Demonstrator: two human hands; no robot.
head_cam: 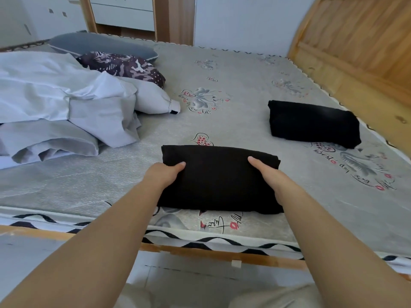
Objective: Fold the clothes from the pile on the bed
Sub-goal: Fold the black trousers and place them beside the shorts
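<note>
Currently: both hands grip one folded black garment near the bed's 6 o'clock edge.

The left hand (165, 172) and right hand (270, 174) each hold an end of the folded black garment (219, 181), thumbs on top, fingers hidden underneath. A second folded black garment (313, 123) lies well apart at 2 o'clock; the unfolded pile (66, 103) sits at 10 o'clock on the mattress (222, 121). Risk: lifting with uneven support may let the middle sag and the layers slide open. Risk: the bundle overhangs the near mattress border, so a loose hold could drop it to the floor (178, 283).
</note>
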